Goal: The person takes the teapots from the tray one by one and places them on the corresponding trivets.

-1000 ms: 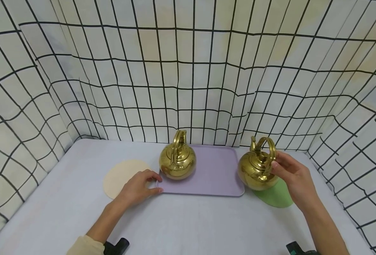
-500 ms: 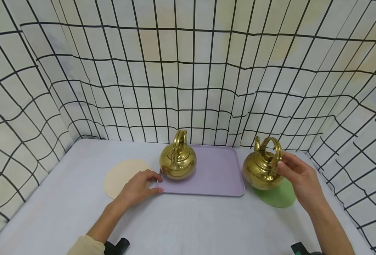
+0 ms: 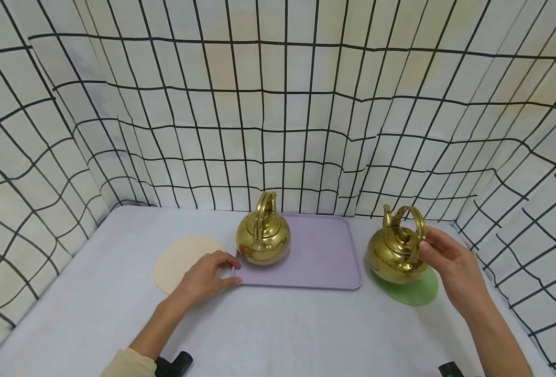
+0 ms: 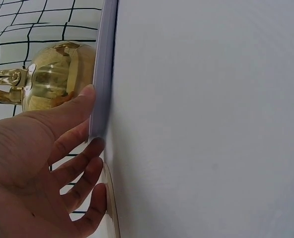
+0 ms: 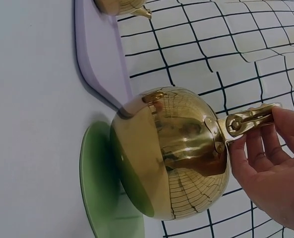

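My right hand [image 3: 454,269] grips the arched handle of a shiny brass kettle [image 3: 395,259], its spout pointing away. That kettle is close over a round green mat [image 5: 100,183] and covers much of it. A second brass kettle [image 3: 262,238] stands upright on the left part of a lilac rectangular tray [image 3: 325,254]. My left hand [image 3: 206,277] holds the tray's near left corner, its thumb [image 4: 80,106] along the front edge and the fingers bent around the left side.
A round cream mat [image 3: 178,262] lies left of the tray, partly behind the left hand. White cloth [image 3: 287,330] covers the table. A white wall with a black grid [image 3: 240,115] encloses the back and both sides.
The right hand has carried its kettle rightward, from beside the tray's right edge to over the green mat. The left hand, tray and other kettle have stayed put.
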`<act>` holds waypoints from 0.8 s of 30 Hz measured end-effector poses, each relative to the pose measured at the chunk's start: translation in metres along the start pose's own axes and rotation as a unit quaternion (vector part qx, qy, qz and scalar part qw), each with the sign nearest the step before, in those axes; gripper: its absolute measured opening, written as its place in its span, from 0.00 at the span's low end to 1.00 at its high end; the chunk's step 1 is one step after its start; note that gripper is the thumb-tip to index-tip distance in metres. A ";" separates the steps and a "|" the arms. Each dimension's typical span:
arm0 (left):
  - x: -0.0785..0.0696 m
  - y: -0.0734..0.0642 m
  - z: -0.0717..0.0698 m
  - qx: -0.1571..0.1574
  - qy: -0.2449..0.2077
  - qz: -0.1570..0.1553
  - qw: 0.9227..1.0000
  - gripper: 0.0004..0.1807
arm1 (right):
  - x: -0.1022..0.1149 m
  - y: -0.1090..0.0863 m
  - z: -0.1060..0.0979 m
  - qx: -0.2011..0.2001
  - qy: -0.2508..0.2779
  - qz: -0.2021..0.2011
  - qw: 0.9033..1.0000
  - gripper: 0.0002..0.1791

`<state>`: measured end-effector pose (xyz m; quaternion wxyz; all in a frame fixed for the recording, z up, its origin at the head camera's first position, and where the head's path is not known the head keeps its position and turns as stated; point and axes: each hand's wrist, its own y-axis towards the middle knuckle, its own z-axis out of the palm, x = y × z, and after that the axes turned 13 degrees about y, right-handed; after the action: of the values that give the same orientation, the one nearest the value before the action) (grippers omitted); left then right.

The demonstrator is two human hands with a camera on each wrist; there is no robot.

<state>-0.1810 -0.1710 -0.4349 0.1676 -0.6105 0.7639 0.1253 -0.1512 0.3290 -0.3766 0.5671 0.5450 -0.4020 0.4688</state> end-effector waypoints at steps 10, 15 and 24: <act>0.000 0.001 0.000 0.003 0.000 0.000 1.000 0.15 | -0.003 -0.006 -0.010 -0.012 0.002 0.006 1.000 0.22; 0.001 0.001 0.001 0.005 -0.001 -0.001 1.000 0.15 | -0.004 -0.008 -0.013 -0.017 0.016 0.008 1.000 0.22; 0.001 0.000 0.000 0.002 -0.005 0.001 1.000 0.15 | -0.006 -0.010 -0.017 -0.016 0.032 0.006 0.999 0.23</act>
<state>-0.1814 -0.1716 -0.4353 0.1723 -0.6090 0.7638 0.1268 -0.1435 0.3459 -0.3863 0.5855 0.5180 -0.3948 0.4827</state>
